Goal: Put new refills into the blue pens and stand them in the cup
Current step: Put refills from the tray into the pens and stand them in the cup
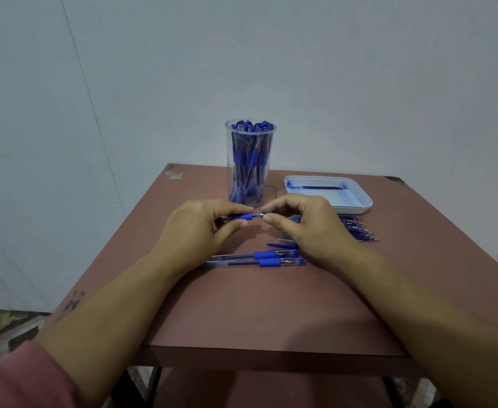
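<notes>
Over the matte reddish table (pixel 271 313), the left hand (pixel 194 228) gripped a pen (pixel 243 216) by its rubbery blue sleeve, the right hand (pixel 303 228) pinched its metal tip, and the clear round cup (pixel 249 163) of pens stood just behind.

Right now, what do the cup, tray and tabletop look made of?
Cup: clear hard plastic, probably, glossy; the pens show through its wall.
Tray: pale moulded plastic by its look, smooth, slight sheen; rounded corners and rim.
Tabletop: reddish-brown board, matte, laminate or paint; the chipped far left corner shows a paler layer.
</notes>
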{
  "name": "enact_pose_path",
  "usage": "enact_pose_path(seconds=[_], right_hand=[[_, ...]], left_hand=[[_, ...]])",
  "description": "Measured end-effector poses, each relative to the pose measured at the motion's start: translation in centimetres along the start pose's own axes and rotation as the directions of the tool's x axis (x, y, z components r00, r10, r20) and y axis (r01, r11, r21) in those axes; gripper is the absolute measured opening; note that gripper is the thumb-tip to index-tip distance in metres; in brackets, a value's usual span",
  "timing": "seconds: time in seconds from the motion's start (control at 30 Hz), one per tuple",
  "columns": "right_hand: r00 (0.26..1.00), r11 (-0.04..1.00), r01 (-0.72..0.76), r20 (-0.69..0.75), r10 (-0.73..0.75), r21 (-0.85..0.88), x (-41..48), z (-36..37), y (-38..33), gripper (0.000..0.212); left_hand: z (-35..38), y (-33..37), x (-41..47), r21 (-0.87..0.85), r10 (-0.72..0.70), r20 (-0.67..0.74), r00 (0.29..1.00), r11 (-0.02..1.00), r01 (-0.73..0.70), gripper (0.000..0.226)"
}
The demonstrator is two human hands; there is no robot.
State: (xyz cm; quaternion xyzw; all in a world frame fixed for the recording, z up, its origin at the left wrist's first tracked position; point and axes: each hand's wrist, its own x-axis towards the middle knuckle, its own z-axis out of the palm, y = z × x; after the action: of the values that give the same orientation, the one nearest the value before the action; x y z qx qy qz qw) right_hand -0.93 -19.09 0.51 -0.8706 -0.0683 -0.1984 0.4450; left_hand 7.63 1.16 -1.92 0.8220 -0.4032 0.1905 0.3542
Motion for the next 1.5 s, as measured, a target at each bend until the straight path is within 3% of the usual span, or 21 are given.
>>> enact_pose_path(seconds=[0.1,0.27,0.43,0.53,0.73,0.87,1.03,1.17,1.33,1.5], right_hand=[[1.000,1.000,0.010,0.018,-0.009,-0.009,0.0,0.2,0.2,0.014],[0.992,0.967,0.123,0.057,-0.113,-0.223,0.2,0.3,0.4,0.013],[0.980,0.939,0.191,0.100,-0.169,-0.284,0.0,-0.1,-0.1,0.029],[0.963,0.901,0.269,0.102,-0.249,-0.340,0.0,-0.1,-0.1,0.018],[0.966,0.898,0.258,0.103,-0.237,-0.357,-0.2,-0.3,-0.3,0.027],[0.960,0.878,0.281,0.117,-0.256,-0.387,-0.2,-0.3,-0.4,0.014],[0.970,0.896,0.245,0.093,-0.226,-0.370,-0.5,-0.6,-0.6,0.024],[0.963,0.875,0.269,0.107,-0.247,-0.402,-0.3,-0.5,-0.6,0.010],[0.972,0.898,0.233,0.103,-0.209,-0.373,-0.7,-0.9,-0.7,0.022],[0.965,0.868,0.263,0.129,-0.230,-0.422,-0.5,-0.8,-0.6,0.019]], left_hand=[[0.0,0.1,0.0,0.008,0.016,0.009,1.000,1.000,-0.016,0.029],[0.0,0.1,-0.1,0.028,0.036,0.015,0.999,0.999,-0.037,0.025],[0.0,0.3,0.0,0.004,0.043,-0.006,0.999,0.999,-0.043,0.027],[0.0,0.2,0.0,0.015,0.054,0.016,0.998,0.998,-0.055,0.026],[0.0,0.2,0.0,0.005,0.052,0.013,0.999,0.999,-0.052,0.025],[0.1,0.1,0.0,0.001,0.057,0.025,0.998,0.998,-0.057,0.027],[0.0,0.1,0.0,-0.013,0.071,0.024,0.997,0.997,-0.071,0.028],[0.1,0.1,0.0,-0.034,0.069,0.025,0.997,0.997,-0.068,0.029],[0.2,0.1,0.1,-0.042,0.077,0.044,0.996,0.996,-0.075,0.031],[0.2,0.3,0.0,-0.062,0.075,0.041,0.996,0.995,-0.073,0.034]])
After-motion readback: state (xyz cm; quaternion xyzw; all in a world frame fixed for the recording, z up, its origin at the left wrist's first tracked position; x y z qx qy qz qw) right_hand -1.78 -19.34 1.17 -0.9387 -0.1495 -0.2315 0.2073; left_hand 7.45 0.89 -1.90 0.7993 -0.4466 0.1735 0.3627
